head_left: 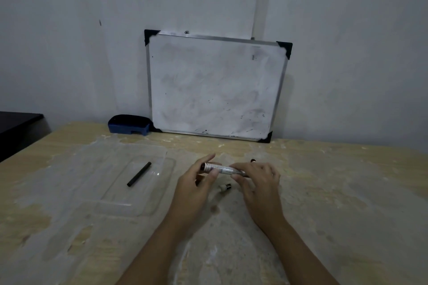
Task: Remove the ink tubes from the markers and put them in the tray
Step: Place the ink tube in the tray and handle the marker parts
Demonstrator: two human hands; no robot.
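A white marker body (pixel 222 169) lies level between my two hands, a little above the table. My left hand (pixel 196 183) pinches its dark left end and my right hand (pixel 257 183) grips its right end. One black ink tube (pixel 139 174) lies aslant inside the clear plastic tray (pixel 162 196) to the left. A small white and black marker piece (pixel 225 187) rests on the table just below the marker. Another small dark piece (pixel 253 160) sits just beyond my right hand.
A whiteboard (pixel 215 87) leans against the wall at the back of the worn wooden table (pixel 347 192). A blue eraser (pixel 129 124) sits left of the board. A dark surface (pixel 16 122) stands off the table's left edge.
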